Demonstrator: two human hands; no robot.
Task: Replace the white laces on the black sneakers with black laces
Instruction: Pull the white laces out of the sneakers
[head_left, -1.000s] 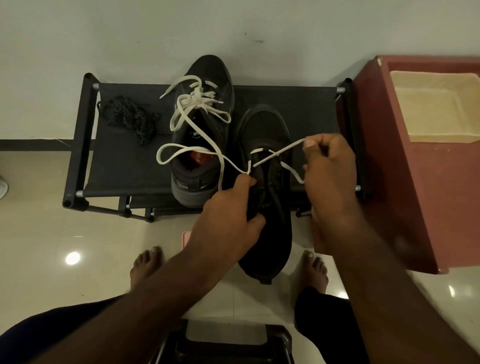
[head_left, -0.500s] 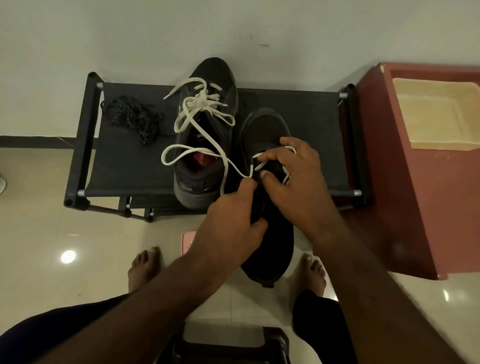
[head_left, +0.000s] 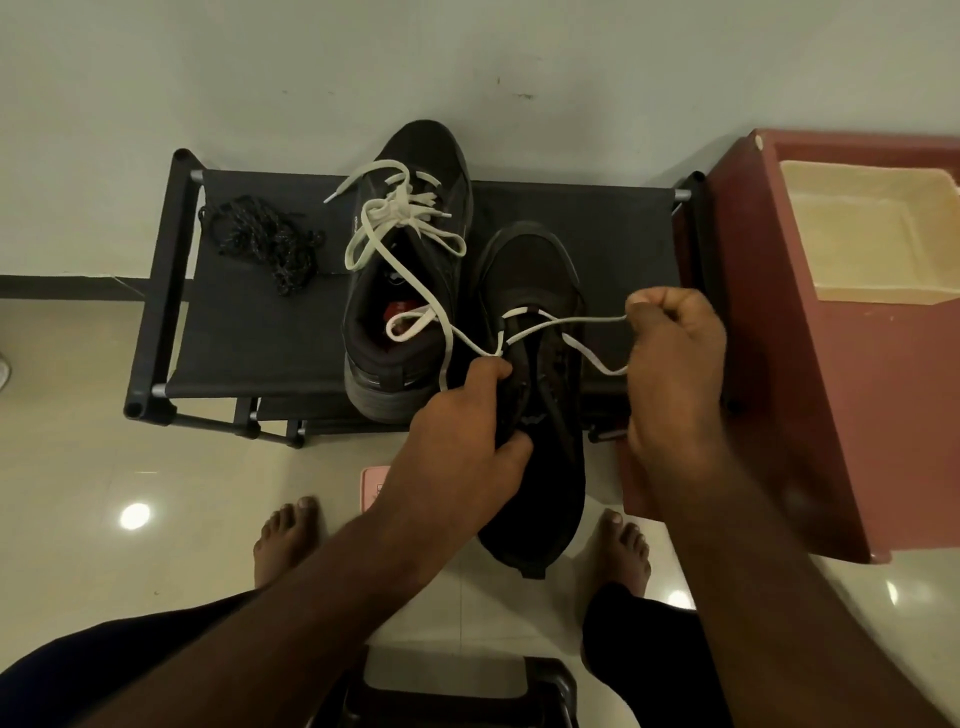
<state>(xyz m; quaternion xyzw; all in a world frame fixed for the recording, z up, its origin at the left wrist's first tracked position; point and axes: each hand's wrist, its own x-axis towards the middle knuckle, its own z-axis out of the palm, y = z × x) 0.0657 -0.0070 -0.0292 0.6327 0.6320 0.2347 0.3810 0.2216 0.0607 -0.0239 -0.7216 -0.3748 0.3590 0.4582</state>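
Pale floor tiles (head_left: 78, 467) and a plain wall frame a low black shoe rack (head_left: 260, 338), and from my remote seat I count two black sneakers, two white laces, one bundle of black laces, two hands and two bare feet. The far sneaker (head_left: 426, 150) sits on the rack with its own tangled white lace (head_left: 400, 213) heaped over the tongue. The near sneaker (head_left: 535, 270) is held off the rack's front edge, toe toward the wall. The left hand (head_left: 457, 441) grips it at the collar, fingers curled round the side. The right hand (head_left: 675, 364) pinches the loose white lace (head_left: 587, 321) between thumb and curled fingers, out to the right of the shoe; the lace crosses the upper eyelets and its slack trails left over the far sneaker's opening. The black laces (head_left: 265, 244) lie in a heap on the rack's left part, well apart from both shoes. A red box (head_left: 831, 415) with a cream tray (head_left: 872, 244) stands just right of the rack, behind the right forearm. A pink item (head_left: 375, 486) on the floor is half hidden by the left wrist. Half a second ago the right hand was at the eyelets beside the left; now it is out to the right with the lace drawn.
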